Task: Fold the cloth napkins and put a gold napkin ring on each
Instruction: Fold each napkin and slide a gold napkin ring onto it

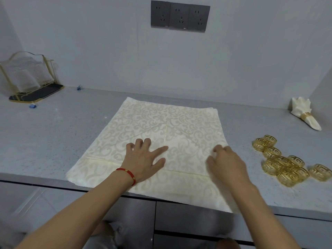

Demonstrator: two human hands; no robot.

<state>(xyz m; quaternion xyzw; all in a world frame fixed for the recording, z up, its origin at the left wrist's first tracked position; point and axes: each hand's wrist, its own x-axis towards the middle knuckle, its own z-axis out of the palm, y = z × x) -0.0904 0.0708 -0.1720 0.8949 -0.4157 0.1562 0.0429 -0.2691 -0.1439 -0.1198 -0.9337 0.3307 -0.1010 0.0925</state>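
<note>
My left hand (143, 159) pressed spread fingers on the napkin (161, 133) at the counter's front edge; my right hand (224, 160), fingers curled, pinched its right edge.

home kitchen, grey stone counter (53, 126), wall sockets (180, 16), drawer fronts (197, 218) below, glass rack (28, 76)

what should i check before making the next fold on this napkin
1. Napkin lies flat on the counter: ok, though its near edge overhangs.
2. Left hand presses the napkin with spread fingers: ok.
3. Right hand has a grip on the right edge: cannot tell, it is blurred.
4. Rings within reach and off the napkin: ok, piled to the right.
5. Finished napkin out of the way: ok, far right by the wall.
</note>
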